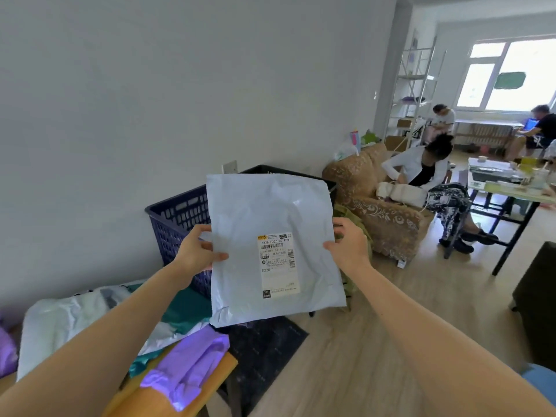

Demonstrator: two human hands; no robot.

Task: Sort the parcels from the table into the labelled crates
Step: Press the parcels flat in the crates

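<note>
I hold a flat pale-blue mailer bag (264,218) upright in front of me, its white shipping label (276,263) facing me. My left hand (197,251) pinches its left edge, thumb on the front. My right hand (349,246) grips the right edge the same way. Behind the bag stands a dark blue slatted crate (177,224), with a black crate (270,169) beyond it, mostly hidden. More parcels lie on the table at lower left: a white bag (60,323), a teal one (186,311), a purple one (192,362) and an orange one (222,371).
A dark mat (264,350) lies on the wooden floor below the bag. A patterned armchair (388,218) with a seated person stands right of the crates. A black-legged table (511,188) and a dark stool (538,299) are at the right. Two more people sit by the window.
</note>
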